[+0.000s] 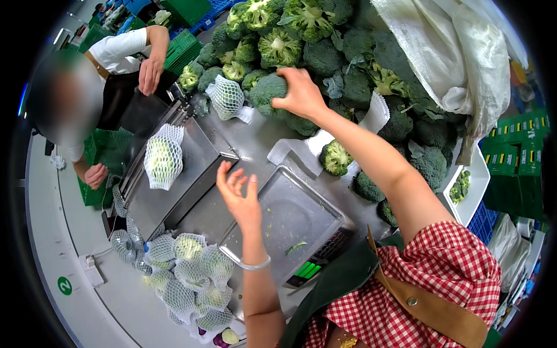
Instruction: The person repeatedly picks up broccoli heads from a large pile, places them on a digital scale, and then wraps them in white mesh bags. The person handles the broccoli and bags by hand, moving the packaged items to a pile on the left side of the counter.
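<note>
My right hand [301,94] is closed around a broccoli head [267,93] at the near edge of a big broccoli pile [325,55]. Fingers spread and holding nothing, my left hand [241,200] hovers by the left side of a scale [301,214] with a steel tray and green-lit display. A few green scraps lie on that tray. Left of the held head sits a broccoli in a white foam net [226,97]. Another netted vegetable [164,158], pale green, rests on the steel wrapping machine [174,174] to the left.
Several netted vegetables [194,272] are heaped at the lower left. A white bin [473,191] and green crates [516,156] stand at the right, below a white sack [464,52]. Across the machine, a co-worker's hand [152,74] is near a sheet of film.
</note>
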Action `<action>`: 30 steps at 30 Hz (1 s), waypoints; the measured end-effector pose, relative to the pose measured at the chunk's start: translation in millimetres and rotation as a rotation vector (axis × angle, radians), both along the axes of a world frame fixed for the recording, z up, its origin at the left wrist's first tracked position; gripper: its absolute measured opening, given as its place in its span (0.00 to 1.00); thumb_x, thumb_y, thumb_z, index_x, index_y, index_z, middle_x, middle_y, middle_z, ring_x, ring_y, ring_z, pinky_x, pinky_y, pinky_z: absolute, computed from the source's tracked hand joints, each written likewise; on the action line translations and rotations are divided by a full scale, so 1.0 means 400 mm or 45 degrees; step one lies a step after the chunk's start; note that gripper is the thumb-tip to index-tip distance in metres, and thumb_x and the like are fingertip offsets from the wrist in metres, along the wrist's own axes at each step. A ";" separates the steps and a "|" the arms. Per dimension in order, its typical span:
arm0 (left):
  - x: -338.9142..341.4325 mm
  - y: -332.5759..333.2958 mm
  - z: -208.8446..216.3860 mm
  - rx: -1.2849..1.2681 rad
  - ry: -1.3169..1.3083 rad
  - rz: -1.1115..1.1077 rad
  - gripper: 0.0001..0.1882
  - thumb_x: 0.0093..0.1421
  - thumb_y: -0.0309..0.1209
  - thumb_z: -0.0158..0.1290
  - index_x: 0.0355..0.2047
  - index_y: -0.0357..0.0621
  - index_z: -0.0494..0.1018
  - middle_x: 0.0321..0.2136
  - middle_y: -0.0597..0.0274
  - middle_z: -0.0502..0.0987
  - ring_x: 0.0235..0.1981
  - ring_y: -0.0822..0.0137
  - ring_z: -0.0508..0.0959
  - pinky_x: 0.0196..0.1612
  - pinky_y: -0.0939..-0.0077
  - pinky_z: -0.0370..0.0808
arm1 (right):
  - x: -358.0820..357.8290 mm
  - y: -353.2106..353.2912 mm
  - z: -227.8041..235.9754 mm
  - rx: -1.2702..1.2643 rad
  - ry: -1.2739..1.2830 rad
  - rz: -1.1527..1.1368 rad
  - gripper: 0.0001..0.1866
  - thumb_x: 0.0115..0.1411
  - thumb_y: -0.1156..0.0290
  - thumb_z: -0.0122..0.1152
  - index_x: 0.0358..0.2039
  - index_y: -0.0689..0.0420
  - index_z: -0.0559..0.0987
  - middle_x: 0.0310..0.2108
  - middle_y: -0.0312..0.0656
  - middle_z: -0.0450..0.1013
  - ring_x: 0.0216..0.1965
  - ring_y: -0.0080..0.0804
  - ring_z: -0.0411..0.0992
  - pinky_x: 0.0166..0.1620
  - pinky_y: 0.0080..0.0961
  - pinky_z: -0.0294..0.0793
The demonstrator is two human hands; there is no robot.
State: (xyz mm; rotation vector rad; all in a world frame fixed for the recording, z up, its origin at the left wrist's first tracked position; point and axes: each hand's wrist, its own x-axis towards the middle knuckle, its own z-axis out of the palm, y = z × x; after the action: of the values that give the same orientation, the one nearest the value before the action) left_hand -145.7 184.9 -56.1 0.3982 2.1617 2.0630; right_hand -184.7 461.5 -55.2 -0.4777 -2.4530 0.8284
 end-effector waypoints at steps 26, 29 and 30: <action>0.389 -0.121 0.167 -0.599 0.288 0.114 0.31 0.52 0.27 0.63 0.57 0.44 0.68 0.54 0.60 0.70 0.48 0.69 0.70 0.49 0.76 0.70 | 0.570 -0.210 0.204 -0.160 -0.422 0.898 0.12 0.56 0.61 0.57 0.32 0.57 0.73 0.22 0.50 0.74 0.26 0.51 0.75 0.31 0.46 0.73; 0.411 -0.124 0.221 0.151 -0.177 0.034 0.27 0.51 0.18 0.63 0.52 0.40 0.70 0.45 0.61 0.73 0.44 0.71 0.74 0.44 0.78 0.75 | 0.573 -0.323 0.247 -0.930 -0.502 1.040 0.13 0.60 0.61 0.59 0.35 0.58 0.79 0.19 0.39 0.73 0.22 0.32 0.72 0.27 0.31 0.70; 0.420 -0.153 0.208 0.220 -0.312 0.159 0.17 0.56 0.19 0.59 0.46 0.38 0.71 0.37 0.63 0.76 0.38 0.70 0.77 0.41 0.77 0.76 | 0.567 -0.352 0.266 -1.296 -0.649 1.013 0.12 0.62 0.62 0.59 0.35 0.58 0.79 0.20 0.33 0.72 0.21 0.23 0.69 0.27 0.26 0.69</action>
State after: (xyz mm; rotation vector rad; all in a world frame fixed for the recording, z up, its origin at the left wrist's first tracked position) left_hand 22.3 123.6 27.2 0.0225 1.9192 2.2387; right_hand 42.0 320.7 51.2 0.0222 -2.4610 2.5859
